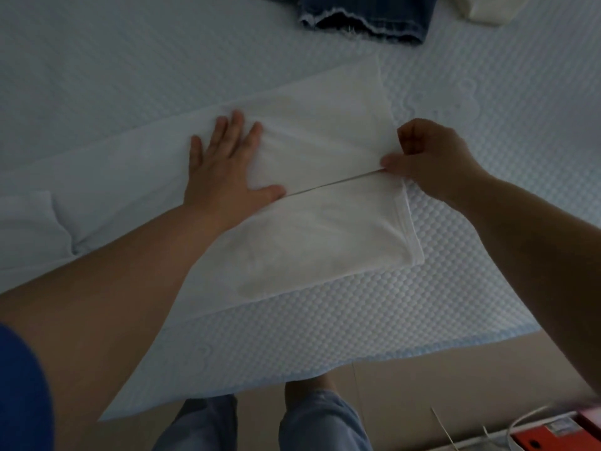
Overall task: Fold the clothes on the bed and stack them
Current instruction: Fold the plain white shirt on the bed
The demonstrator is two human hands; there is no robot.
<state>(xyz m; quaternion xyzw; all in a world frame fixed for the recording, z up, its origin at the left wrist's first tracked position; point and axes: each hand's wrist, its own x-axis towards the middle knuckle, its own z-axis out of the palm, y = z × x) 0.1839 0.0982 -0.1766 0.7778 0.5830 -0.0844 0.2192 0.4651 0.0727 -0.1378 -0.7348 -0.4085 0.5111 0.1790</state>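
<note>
A white garment [318,229] lies flat on the bed [487,157], its two long sides folded in so their edges meet along a centre seam. My left hand [227,161] rests flat on the cloth left of the seam, fingers spread, pressing it down. My right hand [432,157] pinches the right end of the upper flap between thumb and fingers at the seam. The garment's left part runs out under my left forearm toward the frame's left edge.
Dark blue denim with a frayed hem [367,17] lies at the top of the bed. A cream garment [487,8] sits at the top right corner. The bed's near edge [325,362] is above my legs. Red boxes and white cables [553,431] lie on the floor.
</note>
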